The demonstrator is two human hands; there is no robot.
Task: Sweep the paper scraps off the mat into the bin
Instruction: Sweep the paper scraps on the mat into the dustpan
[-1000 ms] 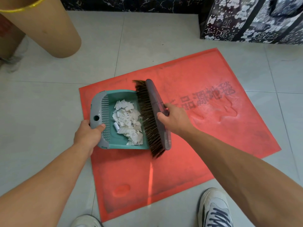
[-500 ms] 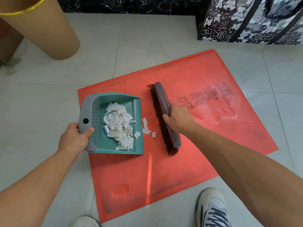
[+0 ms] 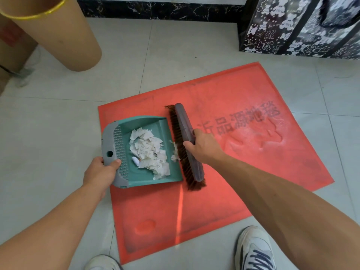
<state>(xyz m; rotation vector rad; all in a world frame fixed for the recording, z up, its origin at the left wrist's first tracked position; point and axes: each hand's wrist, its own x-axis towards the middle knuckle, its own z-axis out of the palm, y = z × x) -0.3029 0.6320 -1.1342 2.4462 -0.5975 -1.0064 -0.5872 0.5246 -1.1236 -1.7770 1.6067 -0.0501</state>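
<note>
A teal dustpan [image 3: 148, 177] with a grey handle lies on the left part of the red mat [image 3: 243, 162]. A heap of white paper scraps [image 3: 149, 151] fills its middle. My left hand [image 3: 100, 173] grips the grey handle. My right hand [image 3: 202, 147] holds a grey brush [image 3: 188, 141] with brown bristles, set right against the dustpan's open lip. A few loose scraps [image 3: 174, 153] sit at the lip, touching the bristles. The tan cylindrical bin [image 3: 56, 34] stands at the far left on the tiles.
A black patterned bag [image 3: 300, 26] stands at the back right, beyond the mat. A cardboard box [image 3: 11, 45] sits behind the bin. My shoes [image 3: 255, 250] are at the mat's near edge. Pale floor tiles surround the mat.
The brush pulled back to the right, leaving a few scraps on the mat, then swept left again to the dustpan's lip. The dustpan shifted slightly left.
</note>
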